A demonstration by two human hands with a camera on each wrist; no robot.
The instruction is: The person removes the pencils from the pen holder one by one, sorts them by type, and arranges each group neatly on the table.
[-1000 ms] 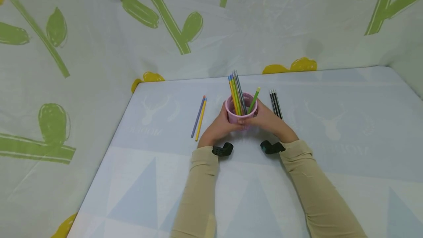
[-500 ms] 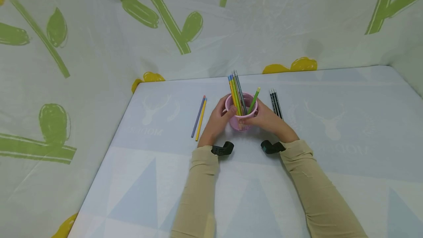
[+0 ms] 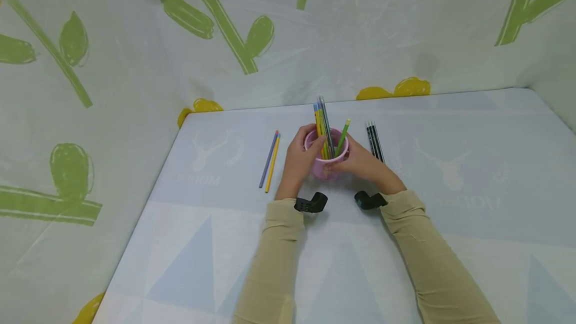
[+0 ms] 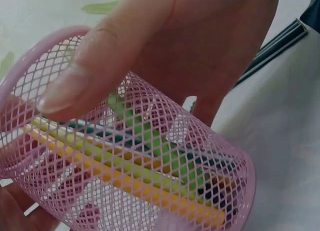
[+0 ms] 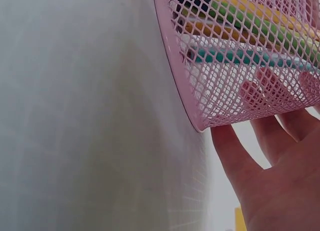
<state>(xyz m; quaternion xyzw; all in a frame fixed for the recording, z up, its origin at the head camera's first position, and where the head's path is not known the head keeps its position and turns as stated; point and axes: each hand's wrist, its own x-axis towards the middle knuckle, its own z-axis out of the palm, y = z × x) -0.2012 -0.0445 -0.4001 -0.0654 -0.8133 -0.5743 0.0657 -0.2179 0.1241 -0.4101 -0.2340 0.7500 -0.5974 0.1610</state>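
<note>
A pink mesh pencil cup (image 3: pixel 317 169) stands between both hands, holding several pencils (image 4: pixel 145 171) in yellow, green and dark tones. Most lean together toward the cup's back left; a green pencil (image 3: pixel 343 136) leans right on its own. My left hand (image 3: pixel 298 163) grips the cup's left side, its thumb over the near rim against the pencils. On the right, my right hand (image 3: pixel 365 165) holds the cup with the thumb across its front. The left wrist view shows the right hand's thumb (image 4: pixel 75 86) on the mesh; the right wrist view shows left-hand fingers (image 5: pixel 232 151) at the cup's base.
Left of the cup, a purple pencil (image 3: pixel 268 159) and a yellow pencil (image 3: pixel 272 163) lie side by side on the patterned table cover (image 3: pixel 189 244). Several black pencils (image 3: pixel 374 139) lie just beyond the right hand. Leaf-printed curtain (image 3: pixel 342 39) rises behind and at the left.
The left hand has slid up from the cup's front, bringing its thumb over the rim onto the pencils. Their tops have shifted slightly right. The right hand keeps its hold.
</note>
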